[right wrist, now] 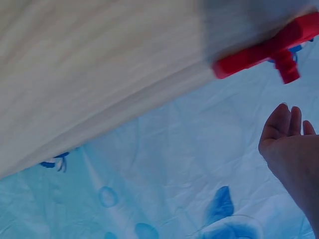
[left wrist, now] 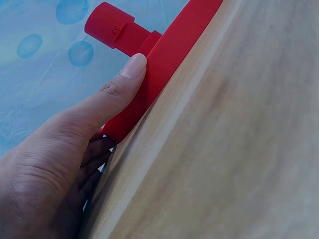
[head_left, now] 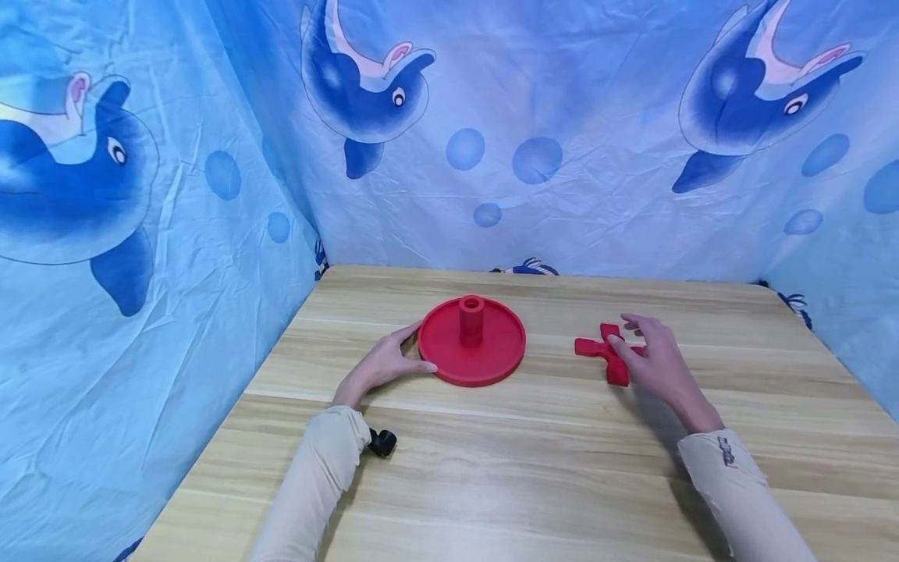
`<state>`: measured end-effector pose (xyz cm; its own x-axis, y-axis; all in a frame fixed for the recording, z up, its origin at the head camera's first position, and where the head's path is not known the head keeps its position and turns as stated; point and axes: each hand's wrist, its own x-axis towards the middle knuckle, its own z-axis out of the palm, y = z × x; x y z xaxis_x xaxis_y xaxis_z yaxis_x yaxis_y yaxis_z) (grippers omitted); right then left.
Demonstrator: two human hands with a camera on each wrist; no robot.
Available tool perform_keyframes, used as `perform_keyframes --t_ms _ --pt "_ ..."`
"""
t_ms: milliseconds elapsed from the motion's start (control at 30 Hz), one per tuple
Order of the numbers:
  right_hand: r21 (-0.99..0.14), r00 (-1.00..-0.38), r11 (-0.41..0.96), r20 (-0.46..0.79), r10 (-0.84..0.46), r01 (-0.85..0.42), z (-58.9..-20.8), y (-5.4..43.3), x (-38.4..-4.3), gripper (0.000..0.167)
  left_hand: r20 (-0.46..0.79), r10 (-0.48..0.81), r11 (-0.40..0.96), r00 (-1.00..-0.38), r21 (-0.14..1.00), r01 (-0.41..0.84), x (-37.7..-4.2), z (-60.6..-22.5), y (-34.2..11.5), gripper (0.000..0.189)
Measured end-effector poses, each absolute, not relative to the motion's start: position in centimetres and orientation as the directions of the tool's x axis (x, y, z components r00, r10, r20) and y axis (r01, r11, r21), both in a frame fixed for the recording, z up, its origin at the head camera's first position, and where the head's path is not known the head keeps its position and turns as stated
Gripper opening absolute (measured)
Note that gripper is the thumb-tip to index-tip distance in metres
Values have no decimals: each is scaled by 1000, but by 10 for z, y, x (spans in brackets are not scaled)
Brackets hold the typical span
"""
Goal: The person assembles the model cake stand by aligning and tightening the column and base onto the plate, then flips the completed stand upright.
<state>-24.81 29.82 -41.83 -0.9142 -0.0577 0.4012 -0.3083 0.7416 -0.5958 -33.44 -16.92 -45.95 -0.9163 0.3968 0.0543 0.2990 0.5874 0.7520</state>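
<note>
A red round tray-like base (head_left: 438, 336) with a low rim lies on the table, a hollow post (head_left: 471, 321) standing upright at its centre. My left hand (head_left: 382, 363) grips the base's left edge, thumb at the near side and fingers round the far side. In the left wrist view the thumb presses the rim (left wrist: 169, 47), and the post (left wrist: 107, 25) bears the number 33. To the right lies a red cross-shaped piece (head_left: 618, 372) with a short central stub (right wrist: 286, 69). Above its right side hovers my right hand (head_left: 660, 359), fingers loosely bent and holding nothing.
The wooden table (head_left: 492, 468) meets a blue curtain (head_left: 597, 226) with dolphin prints at the back and left. A black wrist-camera piece (head_left: 382, 442) sticks out from the left sleeve, close over the tabletop.
</note>
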Motion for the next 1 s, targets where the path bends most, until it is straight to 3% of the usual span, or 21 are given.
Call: perform_keyframes --t_ms 767,1000 --pt "-558 -972 813 234 -39 -167 -432 340 -242 63 59 398 575 -916 761 299 -333 -458 -168 107" --pt "-490 -966 846 239 -101 -210 -439 352 -245 59 68 401 568 -913 764 306 -333 -459 -169 104"
